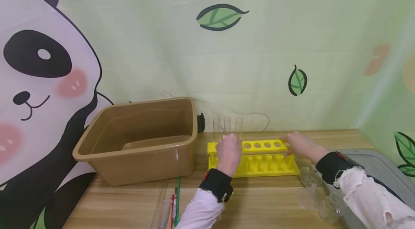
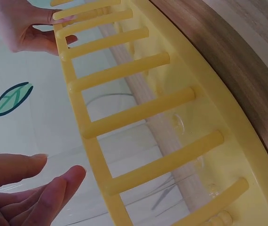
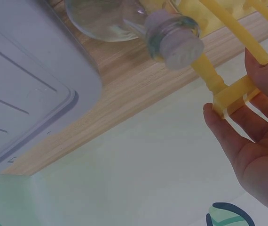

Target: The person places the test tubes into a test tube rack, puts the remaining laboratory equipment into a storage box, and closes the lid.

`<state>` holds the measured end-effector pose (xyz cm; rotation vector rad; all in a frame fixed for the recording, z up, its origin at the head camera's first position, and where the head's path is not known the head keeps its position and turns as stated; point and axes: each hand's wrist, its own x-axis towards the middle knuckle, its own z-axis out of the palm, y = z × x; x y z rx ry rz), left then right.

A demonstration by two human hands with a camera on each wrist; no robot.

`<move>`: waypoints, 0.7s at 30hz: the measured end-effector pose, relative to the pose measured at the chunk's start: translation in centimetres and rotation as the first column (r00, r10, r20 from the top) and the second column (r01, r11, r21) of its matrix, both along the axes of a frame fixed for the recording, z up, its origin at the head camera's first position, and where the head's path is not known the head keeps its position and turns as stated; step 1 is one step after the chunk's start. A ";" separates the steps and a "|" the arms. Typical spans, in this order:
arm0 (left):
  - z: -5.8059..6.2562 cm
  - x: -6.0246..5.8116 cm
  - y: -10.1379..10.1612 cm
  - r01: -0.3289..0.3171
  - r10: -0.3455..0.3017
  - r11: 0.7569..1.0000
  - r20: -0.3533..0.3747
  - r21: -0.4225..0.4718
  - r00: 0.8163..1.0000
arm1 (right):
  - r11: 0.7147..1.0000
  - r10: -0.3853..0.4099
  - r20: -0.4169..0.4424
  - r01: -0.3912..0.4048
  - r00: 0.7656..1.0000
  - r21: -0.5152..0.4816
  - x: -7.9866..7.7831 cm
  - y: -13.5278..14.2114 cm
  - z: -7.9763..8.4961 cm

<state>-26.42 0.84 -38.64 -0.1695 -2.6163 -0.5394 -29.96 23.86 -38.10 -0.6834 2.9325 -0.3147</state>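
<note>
My left hand (image 1: pixel 230 151) is the nearer one to the three test tubes (image 1: pixel 227 124), which stand with their long axes upright at the left end of the yellow rack (image 1: pixel 259 162), just beyond my knuckles on the side of the table's back edge; the rack's own long axis runs left to right, roughly along that edge of the table (image 1: pixel 272 203), right of its middle; the left wrist view shows my thumb and fingers parted with nothing I can see between them, though I cannot tell whether they brush the glass; my right hand (image 1: pixel 303 145), well apart from the tubes, pinches the far right end of the rack's top rail, thumb on one side and fingers on the other, which I judge is enough to steady it; four holes of that rail show bare between my hands, and I can make out no liquid in the tubes; toward the table's back left stands the brown bin (image 1: pixel 146 167), its inner walls and part of its floor in sight; by the right edge, beside the grey lid (image 1: pixel 356 155), are clear glass flasks (image 1: pixel 331 207), one with a pale stopper (image 3: pixel 178 44); whether they hold anything I cannot tell; a green stick (image 1: pixel 178 200) and a red stick (image 1: pixel 172 209) lie in front of the bin.
</note>
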 end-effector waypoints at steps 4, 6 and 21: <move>0.0 0.2 -0.2 0.001 -0.001 1.000 -0.012 0.002 1.000 | 1.000 0.005 -0.004 -0.005 1.000 0.000 -0.1 0.0 -0.2; 0.1 0.4 -0.3 0.003 -0.003 1.000 -0.007 0.009 1.000 | 1.000 0.009 -0.004 -0.009 1.000 -0.002 -0.2 0.0 -0.2; 2.9 3.7 -1.5 0.086 -0.091 0.992 0.056 0.091 0.994 | 0.999 0.034 -0.012 -0.034 0.999 -0.001 -0.2 0.0 -0.1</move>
